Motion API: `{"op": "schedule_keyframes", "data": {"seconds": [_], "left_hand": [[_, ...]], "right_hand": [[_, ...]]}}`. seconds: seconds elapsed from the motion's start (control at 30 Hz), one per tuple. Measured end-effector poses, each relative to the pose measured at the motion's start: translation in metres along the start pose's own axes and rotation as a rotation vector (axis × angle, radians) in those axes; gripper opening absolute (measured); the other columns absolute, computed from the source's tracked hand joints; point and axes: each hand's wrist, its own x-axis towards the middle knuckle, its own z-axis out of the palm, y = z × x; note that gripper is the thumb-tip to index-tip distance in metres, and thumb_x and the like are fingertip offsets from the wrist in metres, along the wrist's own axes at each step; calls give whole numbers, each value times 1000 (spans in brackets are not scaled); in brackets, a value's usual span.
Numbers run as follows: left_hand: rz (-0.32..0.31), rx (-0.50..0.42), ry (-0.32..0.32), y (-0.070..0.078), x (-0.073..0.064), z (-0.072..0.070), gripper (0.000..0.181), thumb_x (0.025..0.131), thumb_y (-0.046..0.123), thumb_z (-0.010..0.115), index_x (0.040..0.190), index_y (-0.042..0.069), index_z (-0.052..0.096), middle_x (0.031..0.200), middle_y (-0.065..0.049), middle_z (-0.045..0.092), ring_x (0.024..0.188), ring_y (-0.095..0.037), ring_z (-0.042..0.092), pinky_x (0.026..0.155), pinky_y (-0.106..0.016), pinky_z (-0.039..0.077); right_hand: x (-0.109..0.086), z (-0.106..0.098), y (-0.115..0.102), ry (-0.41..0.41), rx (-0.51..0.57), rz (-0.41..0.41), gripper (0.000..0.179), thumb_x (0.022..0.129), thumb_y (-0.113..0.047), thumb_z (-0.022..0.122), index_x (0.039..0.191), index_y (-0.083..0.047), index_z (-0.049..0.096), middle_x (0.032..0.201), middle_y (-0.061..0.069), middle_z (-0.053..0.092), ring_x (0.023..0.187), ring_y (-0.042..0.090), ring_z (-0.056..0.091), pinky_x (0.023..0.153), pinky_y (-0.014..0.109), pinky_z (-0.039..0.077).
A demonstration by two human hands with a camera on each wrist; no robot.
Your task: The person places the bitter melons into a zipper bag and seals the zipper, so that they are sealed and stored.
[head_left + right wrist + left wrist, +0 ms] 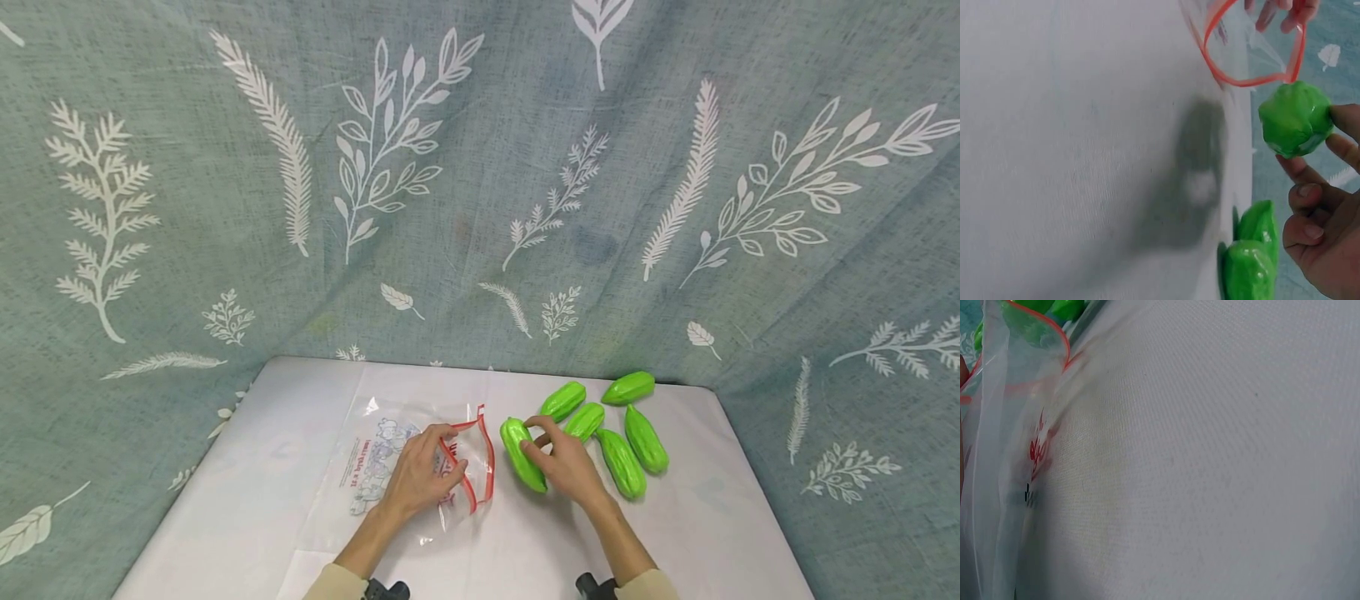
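Observation:
A clear zip bag (375,462) with red and blue print lies on the table, its red-edged mouth (491,467) gaping toward the right. My left hand (420,475) grips the bag by one side of this mouth, thumb and fingers spread along the edge. Between the thumb and fingers of my right hand (568,468) is a bright green, ridged, cucumber-shaped vegetable (517,450). In the right wrist view the held vegetable (1292,119) appears end-on beside the bag's red rim (1244,81), raised above the tabletop. The left wrist view shows mostly the bag's side (997,469).
Several more green vegetables (621,467) lie to the right of and behind my right hand. Under everything is a white-covered table (225,500). A blue-green cloth (480,208) with white leaf patterns hangs along the table's back and sides.

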Motion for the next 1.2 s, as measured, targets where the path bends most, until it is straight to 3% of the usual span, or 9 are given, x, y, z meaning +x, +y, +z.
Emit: {"op": "schedule_keyframes", "data": {"seconds": [0.6, 1.2], "left_hand": [[-25, -10, -29, 1, 1, 0, 55, 84, 38, 76, 131, 20, 54, 116, -2, 67, 103, -21, 64, 93, -47, 49], [-17, 7, -29, 3, 2, -1, 56, 85, 40, 75, 132, 18, 55, 118, 3, 65, 104, -16, 62, 94, -45, 49]], "right_hand": [[4, 16, -14, -43, 31, -6, 36, 97, -52, 59, 128, -33, 59, 102, 4, 73, 75, 13, 60, 60, 33, 48], [6, 31, -19, -82, 45, -3, 31, 95, -52, 62, 121, -34, 60, 102, 2, 72, 87, 16, 66, 65, 33, 52]]}}
